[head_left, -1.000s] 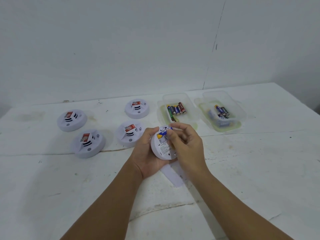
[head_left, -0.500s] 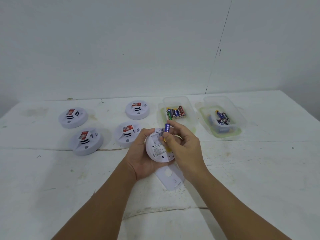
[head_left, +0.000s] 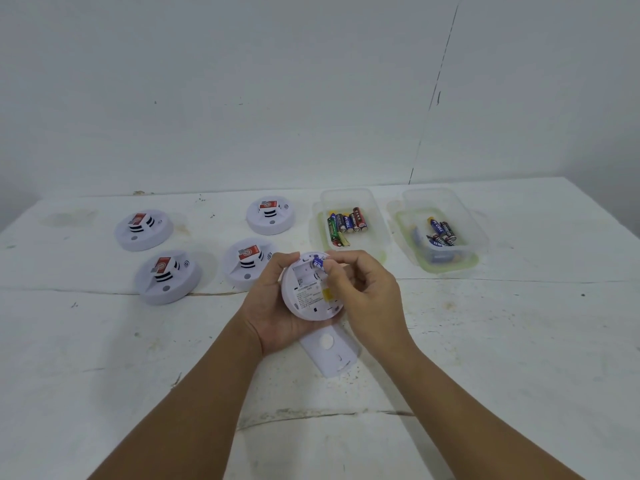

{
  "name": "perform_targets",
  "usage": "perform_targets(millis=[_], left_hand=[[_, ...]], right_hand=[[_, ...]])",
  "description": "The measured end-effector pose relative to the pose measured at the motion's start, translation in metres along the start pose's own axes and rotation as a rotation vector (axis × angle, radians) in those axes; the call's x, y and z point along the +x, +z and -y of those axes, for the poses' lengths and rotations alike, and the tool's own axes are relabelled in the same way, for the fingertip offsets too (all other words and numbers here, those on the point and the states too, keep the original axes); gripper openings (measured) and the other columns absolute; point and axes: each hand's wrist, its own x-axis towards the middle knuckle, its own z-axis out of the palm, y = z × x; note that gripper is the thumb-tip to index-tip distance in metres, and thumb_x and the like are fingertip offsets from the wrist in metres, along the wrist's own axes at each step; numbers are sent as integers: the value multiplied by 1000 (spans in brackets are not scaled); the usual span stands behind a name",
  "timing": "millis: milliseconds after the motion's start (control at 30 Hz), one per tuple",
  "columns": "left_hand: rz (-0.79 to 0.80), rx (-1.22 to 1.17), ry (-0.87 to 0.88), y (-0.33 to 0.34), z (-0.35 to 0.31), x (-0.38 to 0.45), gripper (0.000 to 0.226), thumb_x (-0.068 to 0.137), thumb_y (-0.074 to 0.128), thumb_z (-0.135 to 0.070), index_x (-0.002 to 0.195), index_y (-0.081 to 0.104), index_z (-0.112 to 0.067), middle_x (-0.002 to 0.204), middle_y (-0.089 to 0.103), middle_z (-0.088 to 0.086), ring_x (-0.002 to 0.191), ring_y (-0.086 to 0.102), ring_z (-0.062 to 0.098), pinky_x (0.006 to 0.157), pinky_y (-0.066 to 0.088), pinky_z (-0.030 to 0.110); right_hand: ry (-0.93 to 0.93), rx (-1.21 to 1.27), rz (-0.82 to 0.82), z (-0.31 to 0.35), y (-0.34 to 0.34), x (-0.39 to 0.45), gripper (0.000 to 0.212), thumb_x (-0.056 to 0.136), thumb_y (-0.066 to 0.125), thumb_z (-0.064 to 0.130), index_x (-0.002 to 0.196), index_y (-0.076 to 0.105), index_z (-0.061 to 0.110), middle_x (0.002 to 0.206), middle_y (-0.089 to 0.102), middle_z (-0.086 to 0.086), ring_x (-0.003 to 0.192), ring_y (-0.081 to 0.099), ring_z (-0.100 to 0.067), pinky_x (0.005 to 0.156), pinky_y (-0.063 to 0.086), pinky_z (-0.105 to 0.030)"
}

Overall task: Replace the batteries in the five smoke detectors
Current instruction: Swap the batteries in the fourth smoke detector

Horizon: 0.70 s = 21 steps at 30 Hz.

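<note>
Head view. The left hand [head_left: 277, 313] cups a white smoke detector [head_left: 310, 289] held back-side up above the bench [head_left: 519, 341], its fingers curled round the rim; the battery bay at the detector's 12 o'clock edge lies open. The right hand [head_left: 367, 292] pinches a blue battery [head_left: 318, 263] between thumb and fingertips at that bay; whether the battery is seated cannot be told. A white cover plate [head_left: 329, 351] lies flat on the bench just below the hands, at 6 o'clock from the detector. Four further detectors rest face up at 9 to 11 o'clock: [head_left: 143, 230], [head_left: 168, 277], [head_left: 247, 263], [head_left: 270, 215]. Two clear plastic tubs holding loose batteries stand at 1 o'clock [head_left: 349, 197] and 2 o'clock [head_left: 450, 199], side by side and apart.
</note>
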Motion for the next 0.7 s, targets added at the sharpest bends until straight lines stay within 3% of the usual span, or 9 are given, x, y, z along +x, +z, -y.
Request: perform_targets(millis=[100, 233, 333, 500, 567, 700], left_hand=[[22, 13, -15, -1, 0, 0, 54, 90, 59, -41, 135, 66, -10, 147, 56, 21, 132, 55, 37, 121, 28, 59], [14, 10, -17, -1, 1, -1, 51, 91, 58, -41, 131, 68, -10, 143, 59, 20, 129, 55, 37, 120, 30, 58], [8, 7, -10, 0, 1, -1, 50, 91, 58, -40, 129, 70, -9, 140, 61, 20, 123, 60, 37, 116, 37, 58], [-12, 8, -20, 2, 1, -3, 50, 92, 55, -40, 123, 73, -6, 136, 63, 24, 114, 67, 40, 111, 42, 59], [-20, 24, -24, 3, 1, -2, 53, 92, 53, -41, 125, 72, -5, 138, 62, 25, 117, 67, 41, 113, 40, 60], [-32, 21, -16, 3, 0, -2, 59, 92, 53, -39, 141, 62, -6, 144, 58, 24, 131, 59, 39, 112, 43, 59]], right_hand=[[-24, -33, -1, -5, 2, -2, 6, 97, 74, 31, 99, 76, 26, 82, 73, -12, 80, 69, -33, 74, 59, -46], [33, -38, -39, -8, 5, 1, 12, 101, 70, 26, 102, 79, 20, 98, 79, 3, 93, 74, -19, 85, 62, -47], [49, -75, -29, -6, 5, 4, 16, 102, 67, 25, 110, 80, 18, 107, 78, 10, 103, 72, -8, 93, 60, -40], [41, -116, -84, -6, 5, -2, 15, 98, 73, 33, 107, 64, 26, 77, 72, 2, 74, 71, -9, 67, 57, -27], [41, -88, -133, -7, 4, -4, 19, 95, 77, 33, 100, 64, 20, 80, 74, 4, 75, 71, -8, 67, 56, -24], [50, 7, -120, -13, 2, -5, 10, 94, 78, 21, 102, 77, 16, 90, 79, 5, 86, 76, -13, 78, 63, -31]])
